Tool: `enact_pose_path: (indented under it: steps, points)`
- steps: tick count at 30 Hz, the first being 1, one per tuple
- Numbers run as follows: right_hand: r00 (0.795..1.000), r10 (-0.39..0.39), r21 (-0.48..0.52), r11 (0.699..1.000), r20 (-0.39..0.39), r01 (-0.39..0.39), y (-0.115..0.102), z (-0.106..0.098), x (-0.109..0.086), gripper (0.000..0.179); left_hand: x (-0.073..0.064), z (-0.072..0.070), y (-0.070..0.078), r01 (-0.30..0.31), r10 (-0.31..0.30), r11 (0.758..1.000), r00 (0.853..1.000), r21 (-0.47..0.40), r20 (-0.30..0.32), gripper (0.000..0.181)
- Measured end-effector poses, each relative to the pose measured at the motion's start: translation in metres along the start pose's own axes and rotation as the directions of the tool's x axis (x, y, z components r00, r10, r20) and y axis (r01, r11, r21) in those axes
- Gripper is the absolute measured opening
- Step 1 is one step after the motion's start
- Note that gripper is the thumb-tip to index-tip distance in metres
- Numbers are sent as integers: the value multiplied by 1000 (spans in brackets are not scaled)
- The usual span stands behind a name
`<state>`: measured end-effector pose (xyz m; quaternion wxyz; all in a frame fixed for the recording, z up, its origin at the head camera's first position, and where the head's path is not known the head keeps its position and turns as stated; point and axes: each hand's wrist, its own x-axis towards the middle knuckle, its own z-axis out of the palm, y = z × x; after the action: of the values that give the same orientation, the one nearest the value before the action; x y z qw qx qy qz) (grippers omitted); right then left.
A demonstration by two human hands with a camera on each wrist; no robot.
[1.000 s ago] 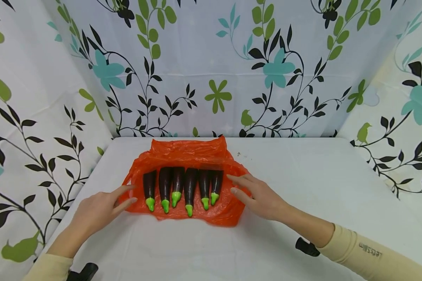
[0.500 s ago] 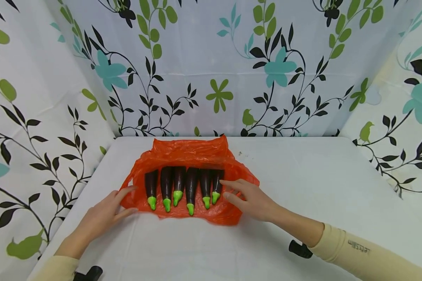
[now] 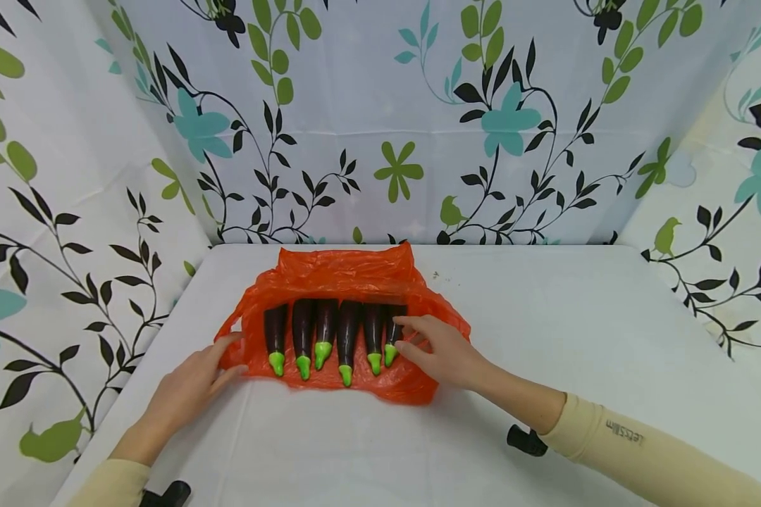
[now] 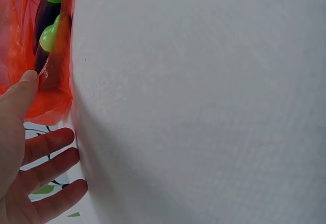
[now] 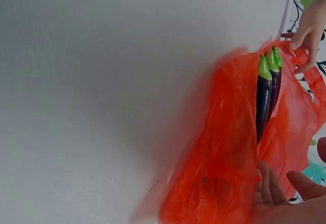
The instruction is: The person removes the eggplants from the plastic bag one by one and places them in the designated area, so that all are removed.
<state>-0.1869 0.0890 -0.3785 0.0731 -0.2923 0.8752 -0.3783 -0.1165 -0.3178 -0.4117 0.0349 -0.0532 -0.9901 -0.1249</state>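
Several dark purple eggplants [image 3: 349, 338] with bright green caps lie side by side in a wrinkled orange plastic bag [image 3: 349, 282], their caps toward me. My left hand [image 3: 187, 387] is at the bag's left edge, index finger and thumb apart; in the left wrist view its thumb [image 4: 29, 81] touches the plastic and three other fingers are spread. My right hand [image 3: 447, 352] reaches into the bag's right side. Its index finger and thumb are beside the rightmost eggplant [image 3: 390, 352], partly covering it. In the right wrist view, bag plastic [image 5: 224, 132] hides the far eggplants and some fingers.
The bag lies on a white-covered table [image 3: 545, 303]. Behind and at both sides hangs a white curtain [image 3: 330, 169] printed with leaves and flowers. Small dark specks [image 3: 436, 275] mark the cover right of the bag. A black wrist device [image 3: 526, 440] sits under the right forearm.
My right hand has moved left over the bag's right edge to the rightmost eggplant. My left hand stays at the left edge. The eggplants keep their places.
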Motion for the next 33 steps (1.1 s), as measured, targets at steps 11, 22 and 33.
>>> enact_pose_path:
  steps: [11,22,33]
  points:
    - [997,70,-119,990,-11,-71,4,6,22,50,0,1,-1,-5,5,1000,1000,18,1,57]
    - [988,127,-209,972,83,-107,12,13,40,58,0,3,-5,-49,50,999,998,20,-33,56]
    - [971,145,-254,963,192,-93,12,13,44,59,0,5,-3,-28,29,999,999,27,-28,57]
